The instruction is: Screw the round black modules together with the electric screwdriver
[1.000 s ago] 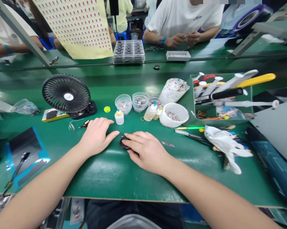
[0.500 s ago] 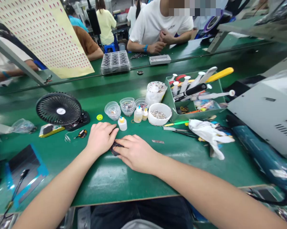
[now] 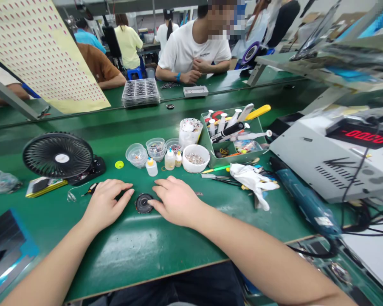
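Observation:
A small round black speaker part (image 3: 143,203) lies flat on the green table (image 3: 140,250) between my two hands. My right hand (image 3: 175,199) rests palm down just right of it, with the thumb and fingertips touching its edge. My left hand (image 3: 106,203) lies flat to its left, fingers spread and pointing at it, a small gap between them. Neither hand lifts the part.
Behind the hands stand a black desk fan (image 3: 58,156), small glue bottles (image 3: 151,166), clear cups (image 3: 136,154), a white bowl of small metal parts (image 3: 195,158) and a green tool tray (image 3: 231,136). A white cloth (image 3: 250,177), a blue tool (image 3: 306,203) and a grey machine (image 3: 334,163) lie right. People sit across.
My left hand has drawn back from the black part and opened flat, so the part now shows between the hands. The camera has swung to the right and lifted.

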Demonstrator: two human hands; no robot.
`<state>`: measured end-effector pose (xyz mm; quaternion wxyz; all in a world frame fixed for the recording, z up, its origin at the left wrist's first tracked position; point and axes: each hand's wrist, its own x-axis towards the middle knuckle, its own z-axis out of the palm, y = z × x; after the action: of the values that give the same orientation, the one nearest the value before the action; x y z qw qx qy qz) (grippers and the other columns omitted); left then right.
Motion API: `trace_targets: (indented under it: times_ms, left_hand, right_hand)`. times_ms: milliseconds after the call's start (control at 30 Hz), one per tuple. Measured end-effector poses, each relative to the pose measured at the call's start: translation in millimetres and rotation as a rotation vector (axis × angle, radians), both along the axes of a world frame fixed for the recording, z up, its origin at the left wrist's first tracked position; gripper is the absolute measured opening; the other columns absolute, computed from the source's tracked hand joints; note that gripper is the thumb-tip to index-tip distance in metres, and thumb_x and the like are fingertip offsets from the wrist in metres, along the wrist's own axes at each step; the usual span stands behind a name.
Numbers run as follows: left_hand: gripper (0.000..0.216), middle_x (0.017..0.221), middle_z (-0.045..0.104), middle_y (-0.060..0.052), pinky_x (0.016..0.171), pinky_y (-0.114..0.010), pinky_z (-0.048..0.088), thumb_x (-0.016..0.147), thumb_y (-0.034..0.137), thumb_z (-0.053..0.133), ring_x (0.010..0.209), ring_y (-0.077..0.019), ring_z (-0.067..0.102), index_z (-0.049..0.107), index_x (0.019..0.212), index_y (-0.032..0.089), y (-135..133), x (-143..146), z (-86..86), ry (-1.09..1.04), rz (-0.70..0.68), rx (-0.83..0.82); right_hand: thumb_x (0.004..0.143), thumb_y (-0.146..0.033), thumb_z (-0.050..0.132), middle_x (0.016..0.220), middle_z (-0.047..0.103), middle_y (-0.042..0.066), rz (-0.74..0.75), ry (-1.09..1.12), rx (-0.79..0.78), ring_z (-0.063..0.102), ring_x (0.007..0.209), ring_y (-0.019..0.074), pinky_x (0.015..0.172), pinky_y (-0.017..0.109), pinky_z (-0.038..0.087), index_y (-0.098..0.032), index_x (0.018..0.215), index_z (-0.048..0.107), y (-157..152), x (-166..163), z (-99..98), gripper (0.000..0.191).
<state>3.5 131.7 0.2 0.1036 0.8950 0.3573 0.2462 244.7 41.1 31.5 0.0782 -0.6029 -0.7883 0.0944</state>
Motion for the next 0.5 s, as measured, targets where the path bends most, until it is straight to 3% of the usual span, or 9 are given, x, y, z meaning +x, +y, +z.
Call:
trace_targets:
  times_ms: [67, 200, 400, 500]
  left_hand:
    - [0.032, 0.098, 0.082, -0.007, 0.083, -0.04, 0.051, 0.104, 0.045, 0.057, 0.091, -0.0244, 0.074, 0.08, 0.101, 0.023, -1, -1, 1.1, -0.001, -0.004, 0.002]
    - [0.032, 0.098, 0.081, -0.006, 0.085, -0.041, 0.051, 0.104, 0.046, 0.057, 0.093, -0.0242, 0.074, 0.08, 0.103, 0.024, -3, -2, -0.1, 0.003, -0.015, -0.014]
    - [0.034, 0.098, 0.08, -0.005, 0.084, -0.04, 0.049, 0.105, 0.046, 0.054, 0.092, -0.0231, 0.072, 0.08, 0.105, 0.024, -4, -1, -3.4, -0.006, -0.041, -0.02]
    - [0.032, 0.098, 0.08, -0.005, 0.083, -0.04, 0.048, 0.106, 0.044, 0.054, 0.091, -0.0229, 0.072, 0.079, 0.106, 0.024, -3, -1, -3.4, -0.007, -0.054, -0.013]
  right_hand:
    - [0.11, -0.037, 0.048, 0.12, 0.077, 0.017, -0.12, -0.052, -0.071, 0.073, 0.113, 0.0311, 0.096, 0.041, 0.058, -0.016, 0.121, 0.071, 2, 7, 6.4, 0.034]
    - [0.107, -0.022, 0.044, 0.1, 0.079, 0.023, -0.363, -0.127, -0.137, 0.08, 0.093, 0.0355, 0.077, 0.042, 0.062, -0.009, 0.127, 0.062, 9, 20, 9.7, 0.03]
    - [0.109, -0.023, 0.042, 0.099, 0.081, 0.021, -0.439, -0.179, -0.184, 0.081, 0.097, 0.0368, 0.078, 0.044, 0.064, -0.012, 0.129, 0.06, 21, 18, -1.1, 0.03]
    - [0.107, -0.016, 0.04, 0.096, 0.081, 0.02, -0.446, -0.194, -0.177, 0.082, 0.097, 0.0364, 0.077, 0.043, 0.063, -0.011, 0.125, 0.062, 26, 17, -4.5, 0.029]
